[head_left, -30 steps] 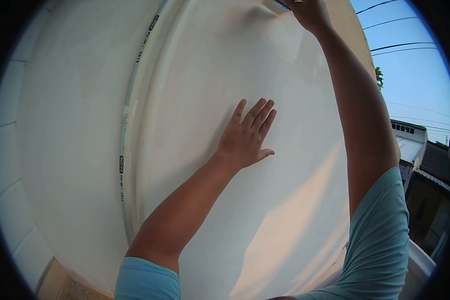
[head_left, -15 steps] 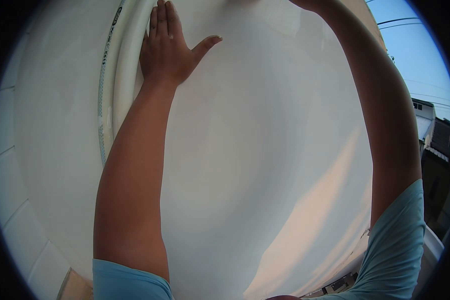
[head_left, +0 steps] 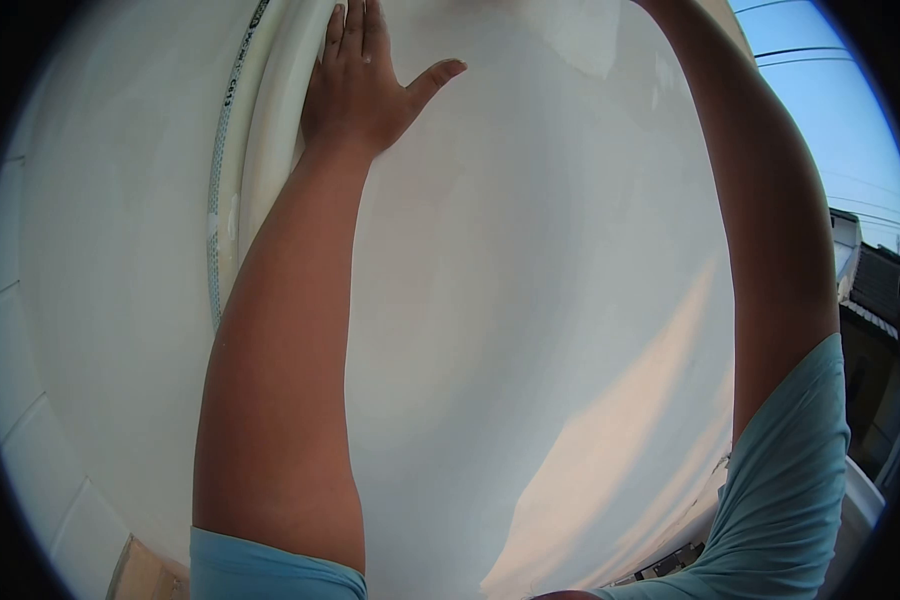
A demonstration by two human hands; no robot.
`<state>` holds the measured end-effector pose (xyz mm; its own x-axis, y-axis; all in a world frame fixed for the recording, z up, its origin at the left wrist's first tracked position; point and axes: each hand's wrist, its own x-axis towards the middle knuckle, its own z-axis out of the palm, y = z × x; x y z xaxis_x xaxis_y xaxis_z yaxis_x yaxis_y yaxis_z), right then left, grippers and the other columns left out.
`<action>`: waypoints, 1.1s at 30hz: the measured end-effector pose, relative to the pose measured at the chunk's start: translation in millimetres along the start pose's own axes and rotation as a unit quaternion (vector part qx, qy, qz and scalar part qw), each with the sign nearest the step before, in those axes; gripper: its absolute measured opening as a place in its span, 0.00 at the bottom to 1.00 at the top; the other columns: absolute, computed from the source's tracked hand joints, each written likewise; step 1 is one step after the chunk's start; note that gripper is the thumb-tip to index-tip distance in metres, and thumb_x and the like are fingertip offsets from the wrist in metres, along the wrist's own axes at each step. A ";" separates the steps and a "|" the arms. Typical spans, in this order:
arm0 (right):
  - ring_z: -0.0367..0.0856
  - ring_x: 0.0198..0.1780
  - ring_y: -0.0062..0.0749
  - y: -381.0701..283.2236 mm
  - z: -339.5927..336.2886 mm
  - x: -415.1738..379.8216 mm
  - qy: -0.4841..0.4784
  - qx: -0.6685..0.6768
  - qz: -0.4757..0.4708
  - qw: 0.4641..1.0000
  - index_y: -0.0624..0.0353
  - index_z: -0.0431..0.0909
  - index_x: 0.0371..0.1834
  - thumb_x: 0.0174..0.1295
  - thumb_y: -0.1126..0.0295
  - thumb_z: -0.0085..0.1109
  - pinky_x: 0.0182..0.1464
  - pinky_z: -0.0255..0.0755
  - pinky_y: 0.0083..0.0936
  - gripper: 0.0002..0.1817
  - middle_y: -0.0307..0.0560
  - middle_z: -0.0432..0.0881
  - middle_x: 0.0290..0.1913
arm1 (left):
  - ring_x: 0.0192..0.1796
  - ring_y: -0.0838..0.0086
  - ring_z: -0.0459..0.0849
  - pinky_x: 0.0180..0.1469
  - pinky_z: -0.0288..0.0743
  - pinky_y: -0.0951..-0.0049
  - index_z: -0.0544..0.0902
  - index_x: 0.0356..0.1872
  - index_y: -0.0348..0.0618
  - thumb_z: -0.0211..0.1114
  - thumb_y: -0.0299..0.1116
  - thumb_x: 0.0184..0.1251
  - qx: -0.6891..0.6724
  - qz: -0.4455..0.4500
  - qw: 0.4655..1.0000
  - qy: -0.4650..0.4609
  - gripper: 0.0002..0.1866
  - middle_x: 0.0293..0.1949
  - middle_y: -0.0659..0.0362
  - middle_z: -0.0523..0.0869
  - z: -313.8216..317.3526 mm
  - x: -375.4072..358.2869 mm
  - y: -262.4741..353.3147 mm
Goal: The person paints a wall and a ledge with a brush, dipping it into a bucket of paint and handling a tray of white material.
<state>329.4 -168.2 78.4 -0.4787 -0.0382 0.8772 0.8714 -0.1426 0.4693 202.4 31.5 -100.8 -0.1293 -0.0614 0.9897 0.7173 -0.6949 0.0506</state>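
Observation:
My left hand (head_left: 362, 95) is raised and lies flat against a pale, smooth wall (head_left: 480, 280). Its thumb stretches out to the right, and the fingers point up, the tips close to the top edge of the view. Just left of that hand, a thick cream pipe (head_left: 270, 125) runs up the wall. Beside it is a second pipe (head_left: 227, 150) with printed lettering and a dotted strip. My right arm (head_left: 755, 170) reaches up on the right side; its hand is beyond the top edge, so whatever it touches is hidden.
White wall tiles (head_left: 20, 350) line the far left. A brownish block-like edge (head_left: 145, 572) shows at the lower left. On the right are sky with overhead wires (head_left: 800, 50) and neighbouring roofs (head_left: 878, 275). A sunlit patch (head_left: 590, 450) crosses the wall.
The view has shifted a little, so my left hand and the pipes appear slightly further right and higher. My left hand keeps its flat pose. The right wrist has slid further out past the top edge.

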 end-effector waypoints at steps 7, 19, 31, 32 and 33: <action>0.84 0.38 0.35 -17.8 -40.8 -39.2 -0.139 -0.042 -0.103 0.984 0.60 0.84 0.41 0.58 0.68 0.66 0.43 0.76 0.32 0.10 0.48 0.86 0.39 | 0.80 0.59 0.47 0.78 0.48 0.59 0.49 0.76 0.35 0.43 0.79 0.59 -0.004 0.017 0.998 0.058 0.59 0.77 0.47 0.52 17.7 -0.7 -3.6; 0.83 0.40 0.31 31.9 -35.0 -43.2 -0.060 0.010 0.034 0.998 0.62 0.83 0.41 0.58 0.67 0.68 0.45 0.76 0.30 0.12 0.48 0.86 0.38 | 0.79 0.61 0.51 0.77 0.54 0.59 0.54 0.76 0.41 0.40 0.81 0.57 -0.024 0.038 0.990 0.130 0.58 0.77 0.52 0.57 39.3 -13.6 14.9; 0.82 0.43 0.31 32.0 -28.6 -16.6 -0.078 0.043 0.021 0.996 0.59 0.84 0.41 0.61 0.68 0.65 0.48 0.75 0.31 0.09 0.47 0.87 0.40 | 0.79 0.61 0.51 0.77 0.54 0.60 0.54 0.76 0.41 0.39 0.82 0.57 -0.010 0.032 0.991 0.133 0.58 0.77 0.52 0.57 28.3 0.4 -7.3; 0.82 0.44 0.32 19.2 -29.8 -27.0 -0.109 -0.005 0.052 0.993 0.58 0.84 0.41 0.61 0.67 0.65 0.49 0.74 0.31 0.09 0.47 0.87 0.40 | 0.79 0.61 0.51 0.77 0.54 0.60 0.54 0.76 0.41 0.39 0.82 0.56 -0.020 0.031 0.990 0.135 0.58 0.77 0.52 0.57 27.8 0.4 -6.7; 0.82 0.45 0.33 11.7 -31.0 -36.0 -0.142 0.024 0.025 0.989 0.58 0.85 0.40 0.61 0.65 0.65 0.49 0.74 0.32 0.09 0.47 0.87 0.41 | 0.79 0.61 0.51 0.77 0.54 0.60 0.54 0.76 0.41 0.39 0.82 0.56 -0.021 0.029 0.990 0.135 0.58 0.77 0.52 0.57 27.9 0.6 -6.5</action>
<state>353.5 -199.2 49.1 -0.3918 0.2368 0.8891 0.9005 -0.0993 0.4233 216.8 56.0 -96.8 -0.2708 -0.2872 0.9188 0.7006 -0.7133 -0.0164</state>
